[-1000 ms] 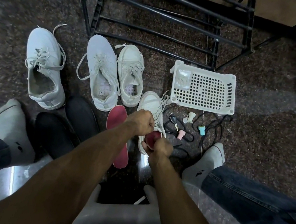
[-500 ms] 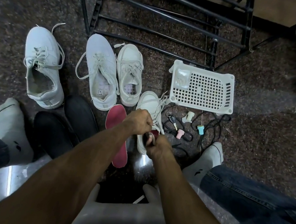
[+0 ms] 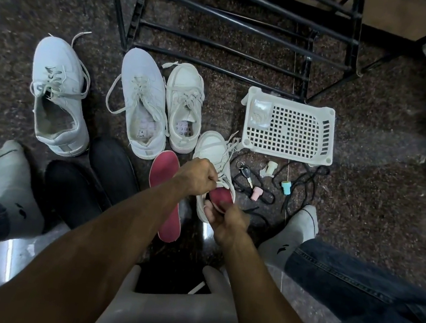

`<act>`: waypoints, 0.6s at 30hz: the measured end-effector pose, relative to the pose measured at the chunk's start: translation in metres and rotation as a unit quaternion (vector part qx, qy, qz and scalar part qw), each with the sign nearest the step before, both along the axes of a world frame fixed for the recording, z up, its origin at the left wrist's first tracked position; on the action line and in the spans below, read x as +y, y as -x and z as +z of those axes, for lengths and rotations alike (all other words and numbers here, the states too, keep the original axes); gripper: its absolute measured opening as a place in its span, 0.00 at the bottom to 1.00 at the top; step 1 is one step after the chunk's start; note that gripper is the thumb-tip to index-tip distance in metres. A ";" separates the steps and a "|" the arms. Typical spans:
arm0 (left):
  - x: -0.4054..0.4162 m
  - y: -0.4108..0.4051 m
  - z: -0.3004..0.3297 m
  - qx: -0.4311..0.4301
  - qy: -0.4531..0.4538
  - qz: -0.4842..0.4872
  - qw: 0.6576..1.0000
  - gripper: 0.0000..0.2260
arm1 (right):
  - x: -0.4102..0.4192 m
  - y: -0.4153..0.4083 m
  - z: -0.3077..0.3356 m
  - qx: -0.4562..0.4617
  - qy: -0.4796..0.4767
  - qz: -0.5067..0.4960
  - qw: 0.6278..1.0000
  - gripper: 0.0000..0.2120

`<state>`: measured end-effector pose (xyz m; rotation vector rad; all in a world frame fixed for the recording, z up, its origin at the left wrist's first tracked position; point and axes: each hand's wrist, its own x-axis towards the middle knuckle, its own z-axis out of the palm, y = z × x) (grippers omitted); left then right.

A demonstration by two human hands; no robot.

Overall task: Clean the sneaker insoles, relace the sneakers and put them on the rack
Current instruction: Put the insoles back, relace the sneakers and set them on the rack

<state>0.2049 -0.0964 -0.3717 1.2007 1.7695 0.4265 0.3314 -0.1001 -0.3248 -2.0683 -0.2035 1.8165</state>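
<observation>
A small white sneaker (image 3: 212, 147) lies on the floor between my socked feet. My left hand (image 3: 198, 177) is closed on its tongue and laces. My right hand (image 3: 227, 221) pinches the heel end of a red insole (image 3: 221, 196) that sits inside that sneaker, thumb against the sneaker's heel. A second red insole (image 3: 164, 171) lies loose on the floor just left of it, partly under my left forearm. Three more white sneakers (image 3: 57, 97) (image 3: 143, 102) (image 3: 184, 106) stand further back. The black metal rack (image 3: 228, 24) stands behind them.
Two black insoles (image 3: 110, 167) (image 3: 70, 191) lie by my left foot. A white perforated basket (image 3: 289, 128) sits at the right, with keys (image 3: 245, 170), black laces (image 3: 302, 186) and small coloured caps (image 3: 285, 187) in front. A pale stool edge (image 3: 169, 308) is below me.
My right hand has drawn back from the sneaker's opening, and the heel of the red insole shows again. The left hand keeps its hold on the tongue.
</observation>
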 end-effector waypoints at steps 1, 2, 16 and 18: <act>0.000 -0.001 0.000 -0.001 0.002 0.000 1.000 0.06 | 0.000 0.000 0.001 -0.004 0.000 -0.007 1.000 0.04; 0.000 -0.002 0.001 -0.001 0.004 0.001 1.000 0.06 | 0.000 0.002 0.002 -0.010 0.002 -0.015 1.000 0.06; 0.000 -0.001 -0.001 -0.004 0.015 0.009 1.000 0.07 | 0.008 0.005 -0.005 -0.100 -0.031 0.183 0.977 0.06; 0.001 0.000 -0.002 -0.007 0.016 0.006 1.000 0.07 | 0.006 -0.014 -0.006 -0.177 -0.118 0.373 0.903 0.12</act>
